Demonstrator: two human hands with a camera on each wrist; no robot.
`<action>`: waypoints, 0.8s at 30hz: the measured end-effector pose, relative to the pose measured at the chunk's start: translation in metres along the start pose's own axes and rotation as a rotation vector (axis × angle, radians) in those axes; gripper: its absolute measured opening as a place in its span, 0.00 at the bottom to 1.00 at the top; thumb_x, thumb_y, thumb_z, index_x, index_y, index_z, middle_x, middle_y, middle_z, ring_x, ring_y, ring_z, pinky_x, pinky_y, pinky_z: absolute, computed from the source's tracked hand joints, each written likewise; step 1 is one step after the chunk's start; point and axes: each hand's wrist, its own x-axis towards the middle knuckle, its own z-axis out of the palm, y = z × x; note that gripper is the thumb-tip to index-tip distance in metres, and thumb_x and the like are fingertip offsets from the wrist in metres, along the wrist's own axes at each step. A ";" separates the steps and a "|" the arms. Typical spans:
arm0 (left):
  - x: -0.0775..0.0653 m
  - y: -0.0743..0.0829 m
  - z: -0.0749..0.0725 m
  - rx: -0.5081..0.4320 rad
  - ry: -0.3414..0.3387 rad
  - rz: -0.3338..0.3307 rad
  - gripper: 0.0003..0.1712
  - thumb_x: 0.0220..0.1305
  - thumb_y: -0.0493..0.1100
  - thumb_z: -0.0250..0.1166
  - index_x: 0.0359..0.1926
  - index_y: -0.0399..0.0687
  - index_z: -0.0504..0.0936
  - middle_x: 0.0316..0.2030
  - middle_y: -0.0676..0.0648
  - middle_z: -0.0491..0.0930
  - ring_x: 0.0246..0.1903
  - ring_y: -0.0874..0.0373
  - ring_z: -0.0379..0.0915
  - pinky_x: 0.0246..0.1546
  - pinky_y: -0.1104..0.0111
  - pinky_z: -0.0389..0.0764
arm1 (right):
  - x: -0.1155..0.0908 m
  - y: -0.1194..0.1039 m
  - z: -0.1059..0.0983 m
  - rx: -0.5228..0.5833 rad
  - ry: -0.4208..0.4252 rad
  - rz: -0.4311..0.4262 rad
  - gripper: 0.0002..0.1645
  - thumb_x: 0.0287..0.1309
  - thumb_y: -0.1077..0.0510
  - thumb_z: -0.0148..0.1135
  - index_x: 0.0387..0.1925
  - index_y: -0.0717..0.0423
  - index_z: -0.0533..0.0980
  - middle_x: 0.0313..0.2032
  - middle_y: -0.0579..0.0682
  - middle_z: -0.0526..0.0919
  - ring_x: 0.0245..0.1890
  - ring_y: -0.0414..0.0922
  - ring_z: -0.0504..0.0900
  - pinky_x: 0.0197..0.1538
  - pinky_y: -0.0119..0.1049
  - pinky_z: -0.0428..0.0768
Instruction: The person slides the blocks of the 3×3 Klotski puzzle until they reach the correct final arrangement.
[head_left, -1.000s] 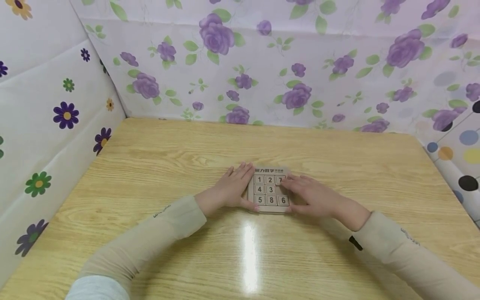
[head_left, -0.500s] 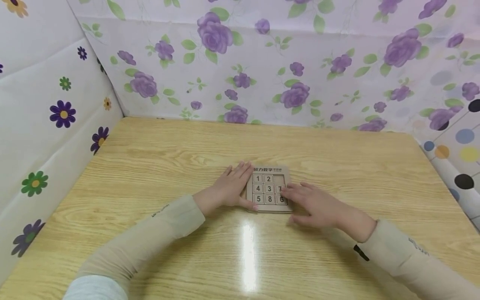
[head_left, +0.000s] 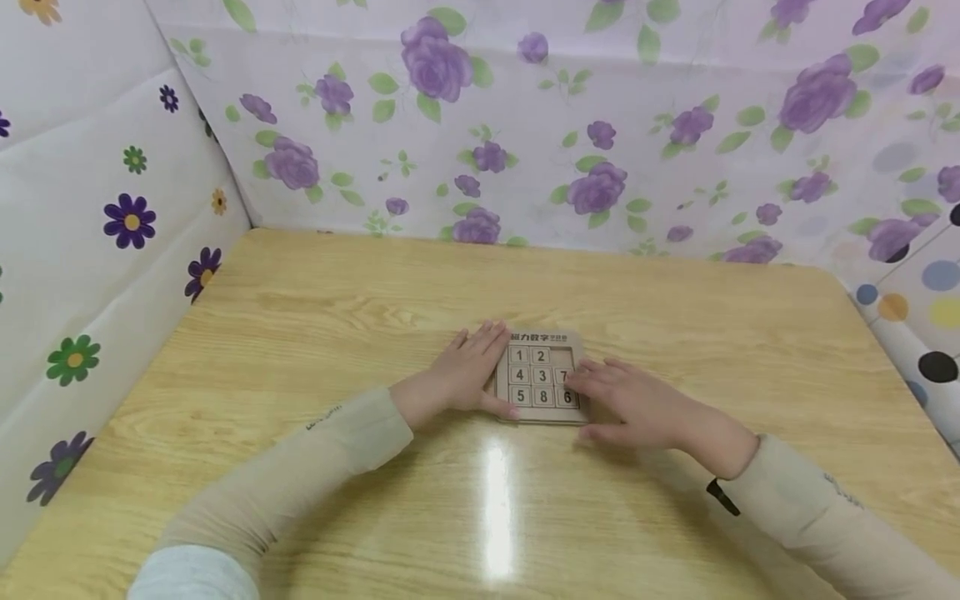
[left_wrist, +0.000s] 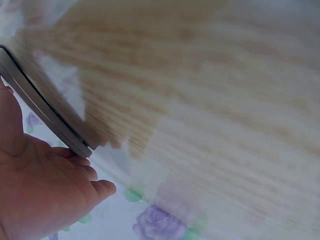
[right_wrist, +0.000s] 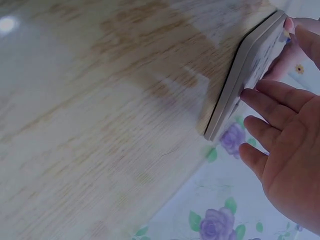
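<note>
A wooden number sliding puzzle lies flat near the middle of the table, dark lettering along its far edge. Its rows read 1, 2 and a gap, then 4, 3, 7, then 5, 8, 6. At its left side my left hand holds the frame, thumb on the near corner and fingers along the far part. My right hand reaches in from the right with extended fingers; a fingertip touches the 7 tile, partly covering it. In the right wrist view, the puzzle's edge shows beside spread fingers.
The puzzle rests on a light wood-grain table with a bright glare strip in front. Behind it hangs a purple-flowered cloth. Another flowered cloth borders the left, and a dotted one the right.
The 7 tile has slid from the top right slot down to the middle right, leaving the gap above it. My right hand moved slightly nearer with it; my left hand stayed in place.
</note>
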 end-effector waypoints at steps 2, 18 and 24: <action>0.000 -0.001 -0.002 0.000 0.005 -0.007 0.72 0.44 0.75 0.64 0.74 0.40 0.38 0.75 0.43 0.34 0.74 0.50 0.28 0.73 0.53 0.35 | 0.001 -0.001 -0.002 -0.006 0.000 0.000 0.38 0.59 0.43 0.61 0.63 0.64 0.68 0.63 0.61 0.71 0.67 0.60 0.64 0.69 0.58 0.58; -0.002 -0.003 -0.004 0.016 0.018 -0.019 0.72 0.43 0.76 0.64 0.74 0.40 0.38 0.75 0.43 0.34 0.74 0.50 0.28 0.73 0.53 0.36 | 0.021 -0.018 -0.003 -0.036 -0.001 -0.089 0.39 0.59 0.44 0.60 0.65 0.62 0.66 0.65 0.59 0.69 0.68 0.58 0.62 0.70 0.56 0.59; -0.001 0.000 -0.001 0.022 0.004 0.003 0.72 0.44 0.77 0.62 0.74 0.40 0.38 0.75 0.42 0.34 0.74 0.49 0.28 0.73 0.52 0.36 | 0.020 -0.020 0.000 -0.041 -0.016 -0.056 0.39 0.59 0.43 0.60 0.63 0.64 0.67 0.63 0.61 0.71 0.67 0.60 0.63 0.69 0.58 0.59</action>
